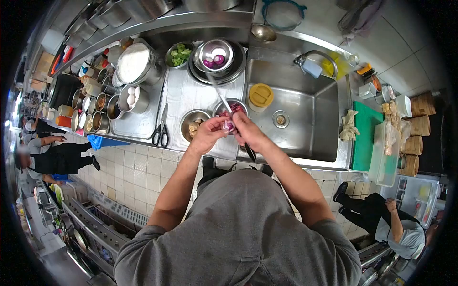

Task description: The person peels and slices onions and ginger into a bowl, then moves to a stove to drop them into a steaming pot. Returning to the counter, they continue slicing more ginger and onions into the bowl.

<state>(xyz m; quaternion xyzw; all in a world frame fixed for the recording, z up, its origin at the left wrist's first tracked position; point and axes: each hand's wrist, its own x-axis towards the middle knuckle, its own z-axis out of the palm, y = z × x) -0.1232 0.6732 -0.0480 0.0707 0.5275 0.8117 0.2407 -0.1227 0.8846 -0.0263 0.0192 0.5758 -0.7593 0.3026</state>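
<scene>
At right hand point(249, 134), knife point(223, 101) tip points away.

Left hand point(209, 136) cupped, right hand point(249, 133) clenched, fingers curled, close together

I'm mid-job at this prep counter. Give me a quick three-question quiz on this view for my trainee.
1. Multiple choice: what does the right hand hold?
A) a pair of tongs
B) a knife
C) a ladle
2. True or false: the green cutting board lies to the right of the sink.
3. Fill in: the left hand holds a small red ____, close against the right hand.

Key:
1. B, the black handle sticks out below the hand.
2. True.
3. onion.
</scene>
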